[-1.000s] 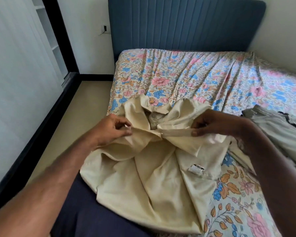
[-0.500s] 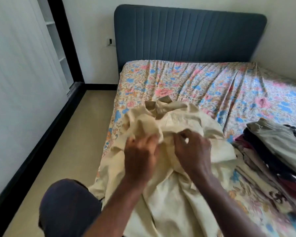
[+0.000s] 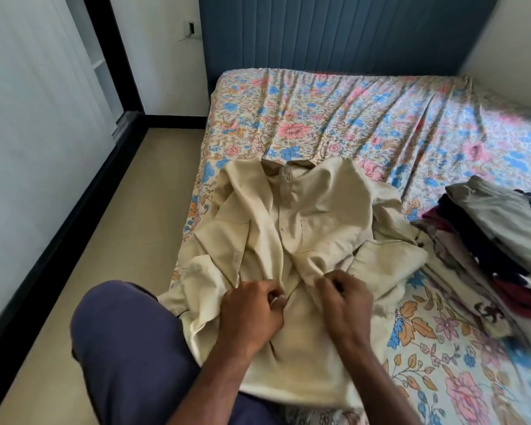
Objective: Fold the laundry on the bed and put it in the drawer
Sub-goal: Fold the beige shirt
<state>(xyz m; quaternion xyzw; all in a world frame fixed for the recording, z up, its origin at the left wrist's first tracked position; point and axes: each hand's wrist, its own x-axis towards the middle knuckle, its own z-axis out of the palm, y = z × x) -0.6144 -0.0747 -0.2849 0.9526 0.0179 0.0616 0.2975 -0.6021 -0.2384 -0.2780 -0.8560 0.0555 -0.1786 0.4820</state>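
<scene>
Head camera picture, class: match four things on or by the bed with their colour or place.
Things:
1. shirt
2. headboard
3. pile of clothes
4. bedsheet

Descriptions:
A. dark blue, ribbed
B. floral pattern
C. cream, pinched by the left hand and the right hand
D. stacked at the right edge

Pairs: 1-C, 2-A, 3-D, 4-B
</scene>
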